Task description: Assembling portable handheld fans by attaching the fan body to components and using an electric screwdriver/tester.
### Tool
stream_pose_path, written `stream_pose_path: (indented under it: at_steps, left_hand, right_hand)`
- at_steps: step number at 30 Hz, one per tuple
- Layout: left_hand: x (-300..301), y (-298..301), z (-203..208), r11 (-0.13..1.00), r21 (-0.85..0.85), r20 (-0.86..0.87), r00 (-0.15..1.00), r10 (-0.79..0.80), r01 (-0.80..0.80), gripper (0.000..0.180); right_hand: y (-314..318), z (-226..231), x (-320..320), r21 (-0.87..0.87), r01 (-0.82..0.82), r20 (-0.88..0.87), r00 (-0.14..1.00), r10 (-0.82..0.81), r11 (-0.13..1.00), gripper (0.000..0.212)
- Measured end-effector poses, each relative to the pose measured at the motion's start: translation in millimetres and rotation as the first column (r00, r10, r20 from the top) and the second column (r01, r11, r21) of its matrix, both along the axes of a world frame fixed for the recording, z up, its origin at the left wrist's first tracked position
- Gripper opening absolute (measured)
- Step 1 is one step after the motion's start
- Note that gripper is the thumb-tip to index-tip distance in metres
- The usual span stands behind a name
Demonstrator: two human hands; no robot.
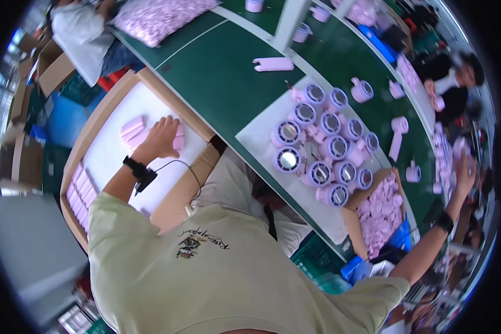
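Observation:
In the cardboard box at left, my left hand (162, 137) is lowered over a small group of pink handle-shaped pieces (132, 131). Its thumb and fingers span the two ends of one pink handle piece (178, 137). My right arm stretches far out to the right, where my right hand (465, 173) is beside a blurred pinkish part (461, 147); its grip on that part is unclear. Between my arms, several round lilac fan heads (330, 123) with pink stems stand grouped on a pale sheet (261, 133) on the green table.
The cardboard box (71, 153) has a white liner and more pink pieces (82, 195) along its near side. A carton of small pink parts (379, 214) stands at the table's right. A bulging bag (158, 19) lies at the far end. Other people sit left and right.

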State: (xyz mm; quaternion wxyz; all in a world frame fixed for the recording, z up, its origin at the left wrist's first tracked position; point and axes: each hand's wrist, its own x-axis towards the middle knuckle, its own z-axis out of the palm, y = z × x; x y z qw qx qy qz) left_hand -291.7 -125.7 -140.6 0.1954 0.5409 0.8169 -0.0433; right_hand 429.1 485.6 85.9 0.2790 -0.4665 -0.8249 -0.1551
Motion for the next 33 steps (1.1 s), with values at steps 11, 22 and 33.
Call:
stream_pose_path:
  at_steps: [11, 22, 33]
  left_hand:
    - [-7.0, -4.2, -19.0, 0.989, 0.087, 0.068, 0.991, 0.114, -0.120, 0.086]
    - [-11.0, -2.2, 29.3, 0.969, 0.150, -0.123, 0.969, 0.216, -0.197, 0.057]
    - [69.6, 172.5, 118.0, 0.779, 0.601, 0.010, 0.973, -0.230, 0.178, 0.057]
  right_hand:
    - [-393.3, 39.4, -249.0, -0.225, -0.390, -0.749, 0.656, 0.097, 0.893, 0.052]
    - [-494.4, -79.5, -208.0, -0.537, -0.485, -0.812, 0.519, -0.266, 0.691, 0.058]
    - [-478.0, -97.8, -226.1, -0.579, -0.490, -0.771, 0.589, -0.242, 0.651, 0.054]
